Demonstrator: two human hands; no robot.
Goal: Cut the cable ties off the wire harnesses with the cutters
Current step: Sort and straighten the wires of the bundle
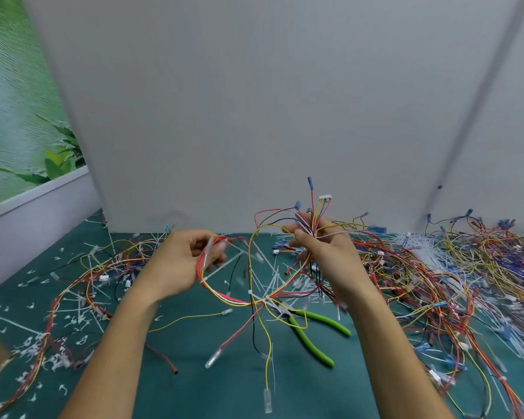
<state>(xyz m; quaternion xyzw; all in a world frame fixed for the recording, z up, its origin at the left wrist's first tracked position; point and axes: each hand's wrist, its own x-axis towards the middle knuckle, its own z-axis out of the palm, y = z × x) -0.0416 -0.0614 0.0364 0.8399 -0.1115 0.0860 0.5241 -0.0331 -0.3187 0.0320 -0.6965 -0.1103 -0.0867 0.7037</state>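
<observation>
A wire harness (239,297) of red, yellow, white and black wires hangs in a loop between my two hands above the green mat. My left hand (179,261) grips its red end with a clear sleeve. My right hand (318,249) grips the other end, where a white connector (325,197) and blue terminals stick upward. White cable ties (266,299) bind the loop at its lowest point. The green-handled cutters (315,334) lie on the mat under the loop, with neither hand on them.
A big tangle of harnesses (466,267) covers the mat on the right, and more wires (82,285) lie on the left. Cut tie scraps (73,322) litter the green mat (209,394). A grey partition (254,116) stands right behind.
</observation>
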